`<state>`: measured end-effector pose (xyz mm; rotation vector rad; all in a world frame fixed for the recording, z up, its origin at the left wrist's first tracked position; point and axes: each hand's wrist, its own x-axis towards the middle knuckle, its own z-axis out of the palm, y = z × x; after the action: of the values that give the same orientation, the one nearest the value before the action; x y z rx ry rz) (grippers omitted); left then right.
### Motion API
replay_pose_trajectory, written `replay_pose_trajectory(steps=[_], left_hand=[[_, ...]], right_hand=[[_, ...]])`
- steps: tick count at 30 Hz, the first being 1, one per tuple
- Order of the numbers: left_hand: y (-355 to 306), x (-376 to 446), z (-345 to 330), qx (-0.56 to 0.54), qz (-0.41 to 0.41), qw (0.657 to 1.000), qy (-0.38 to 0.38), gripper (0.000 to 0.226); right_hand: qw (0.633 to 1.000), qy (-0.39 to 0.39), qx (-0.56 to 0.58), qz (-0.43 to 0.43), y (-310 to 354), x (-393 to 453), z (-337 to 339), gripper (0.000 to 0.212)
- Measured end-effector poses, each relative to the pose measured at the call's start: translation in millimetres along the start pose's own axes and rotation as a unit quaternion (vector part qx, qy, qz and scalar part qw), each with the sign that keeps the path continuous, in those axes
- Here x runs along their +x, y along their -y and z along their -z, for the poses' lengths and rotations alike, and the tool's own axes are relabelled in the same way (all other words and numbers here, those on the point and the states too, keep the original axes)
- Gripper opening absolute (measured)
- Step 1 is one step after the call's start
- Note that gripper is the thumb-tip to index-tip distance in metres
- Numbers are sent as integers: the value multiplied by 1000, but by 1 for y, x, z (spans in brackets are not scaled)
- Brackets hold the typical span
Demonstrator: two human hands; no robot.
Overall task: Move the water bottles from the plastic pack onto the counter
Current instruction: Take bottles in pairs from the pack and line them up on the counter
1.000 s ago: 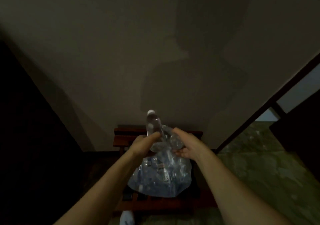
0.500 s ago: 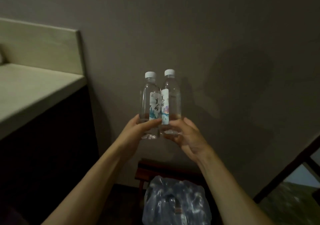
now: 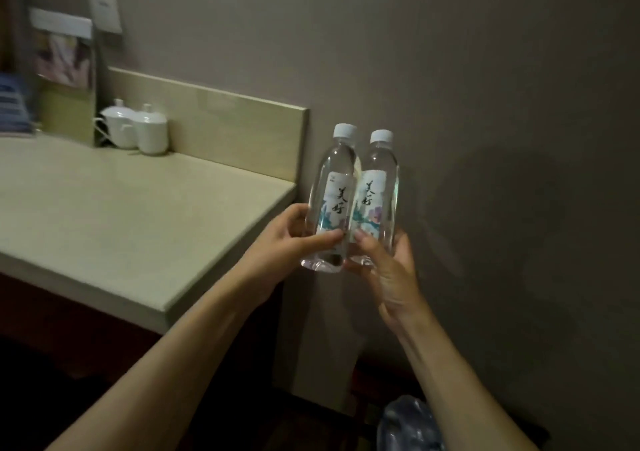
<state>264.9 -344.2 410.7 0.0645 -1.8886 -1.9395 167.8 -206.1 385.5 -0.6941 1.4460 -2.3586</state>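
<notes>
Two water bottles, upright and touching, held in the air just right of the tabletop (image 3: pixel 104 208) edge: left bottle (image 3: pixel 332 201) gripped low by left hand (image 3: pixel 287 239), right bottle (image 3: pixel 377 197) by right hand (image 3: pixel 388 270). Forearms outstretched. Plastic pack (image 3: pixel 408 426) low, beneath right forearm.

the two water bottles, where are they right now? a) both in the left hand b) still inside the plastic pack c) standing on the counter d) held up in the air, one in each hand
d: the left hand has its grip on the left bottle and the right hand on the right bottle, both upright beside the counter, not on it.
</notes>
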Motion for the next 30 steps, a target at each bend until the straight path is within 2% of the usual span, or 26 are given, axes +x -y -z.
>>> replay_pose_trajectory(steps=[4,10,20,23,27,30], left_hand=[[-19,-10,66,21,-4,999,27,44],[-39,-21,143,120,-11,993,4,43],[-17,24,222,160,-16,983,-93,33],[-3,48,248,181,-10,978,-105,33],[9,87,285,207,12,971,-123,40],[16,112,310,220,10,968,-119,39]], right_hand=[[999,51,4,9,-15,5,-58,57],[986,128,-110,9,-34,22,-113,32],[980,100,-171,-4,-92,95,-180,50],[972,116,-202,4,-111,131,-192,46],[959,154,-233,-41,-128,181,-209,58],[952,159,-259,-49,-144,209,-221,59]])
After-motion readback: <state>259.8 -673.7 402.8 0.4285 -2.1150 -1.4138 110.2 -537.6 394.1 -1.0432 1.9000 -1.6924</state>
